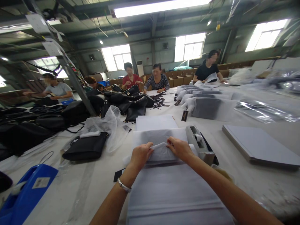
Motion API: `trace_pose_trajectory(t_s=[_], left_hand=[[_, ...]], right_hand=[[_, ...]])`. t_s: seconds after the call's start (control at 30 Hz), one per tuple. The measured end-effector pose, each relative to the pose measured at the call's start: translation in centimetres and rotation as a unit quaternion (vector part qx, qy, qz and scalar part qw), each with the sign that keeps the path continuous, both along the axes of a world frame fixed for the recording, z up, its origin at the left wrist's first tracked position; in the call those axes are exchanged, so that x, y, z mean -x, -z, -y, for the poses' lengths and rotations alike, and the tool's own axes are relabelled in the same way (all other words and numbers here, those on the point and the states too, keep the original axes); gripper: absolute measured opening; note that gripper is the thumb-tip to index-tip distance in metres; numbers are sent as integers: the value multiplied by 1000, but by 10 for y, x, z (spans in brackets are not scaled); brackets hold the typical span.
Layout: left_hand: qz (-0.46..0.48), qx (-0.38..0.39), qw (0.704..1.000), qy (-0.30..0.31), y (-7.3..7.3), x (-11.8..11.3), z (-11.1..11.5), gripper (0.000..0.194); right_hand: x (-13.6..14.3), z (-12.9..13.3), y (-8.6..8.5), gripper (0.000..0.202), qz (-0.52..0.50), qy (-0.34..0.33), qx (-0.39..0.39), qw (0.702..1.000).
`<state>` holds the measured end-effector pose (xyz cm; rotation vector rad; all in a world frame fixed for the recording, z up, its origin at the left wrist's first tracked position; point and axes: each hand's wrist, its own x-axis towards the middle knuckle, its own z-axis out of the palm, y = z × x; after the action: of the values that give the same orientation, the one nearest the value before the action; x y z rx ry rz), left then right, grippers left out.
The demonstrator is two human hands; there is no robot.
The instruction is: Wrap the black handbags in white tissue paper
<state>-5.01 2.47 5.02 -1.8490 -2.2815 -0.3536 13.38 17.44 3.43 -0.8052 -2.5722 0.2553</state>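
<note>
In front of me lies a flat bundle wrapped in white tissue paper (161,151), with something dark showing faintly through it. My left hand (140,155) pinches the paper's folded edge between thumb and fingers. On the same edge, a short way to the right, my right hand (180,149) is closed in a pinch too. Beneath the bundle and toward me spreads a stack of white paper sheets (173,193). Beside my right hand stands a grey tape dispenser (199,140). A black tag (117,175) sticks out near my left wrist.
Left are a black handbag (86,147) with clear plastic, a blue tape dispenser (44,178) and piled black bags (51,123). Right are paper-wrapped bags (206,107), plastic sleeves (264,111) and a stack of grey boards (264,143). Several people work across the table.
</note>
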Motion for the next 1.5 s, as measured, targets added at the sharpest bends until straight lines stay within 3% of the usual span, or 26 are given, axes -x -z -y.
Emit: trace_pose_trajectory(t_s=[0.2, 0.33, 0.43, 0.57, 0.67, 0.73, 0.83, 0.97, 1.1, 1.17, 1.33, 1.43, 1.5], left_hand=[[-47, -89, 995, 0, -8, -6, 2, 35], [-65, -127, 986, 88, 15, -39, 10, 30], [-46, -89, 991, 85, 37, -56, 10, 28], [-18, -53, 997, 44, 46, -54, 8, 39], [3, -26, 999, 48, 43, -48, 10, 45], [5, -18, 999, 51, 43, -46, 11, 49], [2, -13, 998, 55, 45, -45, 11, 52], [-2, -10, 998, 56, 47, -45, 11, 52], [4, -8, 998, 60, 44, -45, 13, 51], [8, -10, 998, 61, 43, -45, 14, 50], [13, -17, 998, 56, 42, -47, 15, 49], [13, -23, 998, 57, 43, -47, 14, 49], [12, -25, 998, 59, 44, -47, 14, 49]], right_hand=[[4, -6, 0, 14, -4, 0, 12, 1000], [7, -6, 0, 16, -9, -3, -1, 1000], [2, -10, -4, 21, 0, 10, -36, 999], [-39, -29, -7, 32, -48, 44, -118, 991], [-90, -44, -1, 33, -119, 132, -129, 976], [-121, -48, 6, 36, -135, 203, -98, 965], [-147, -47, 16, 39, -127, 269, 13, 955], [-145, -44, 23, 39, -153, 280, 173, 932], [-132, -40, 20, 33, -297, 249, 325, 863], [-129, -32, 12, 34, -358, 241, 339, 836], [-137, 6, -8, 29, -438, 242, 270, 823], [-149, 27, -5, 32, -428, 241, 312, 813], [-158, 36, 2, 37, -417, 246, 375, 791]])
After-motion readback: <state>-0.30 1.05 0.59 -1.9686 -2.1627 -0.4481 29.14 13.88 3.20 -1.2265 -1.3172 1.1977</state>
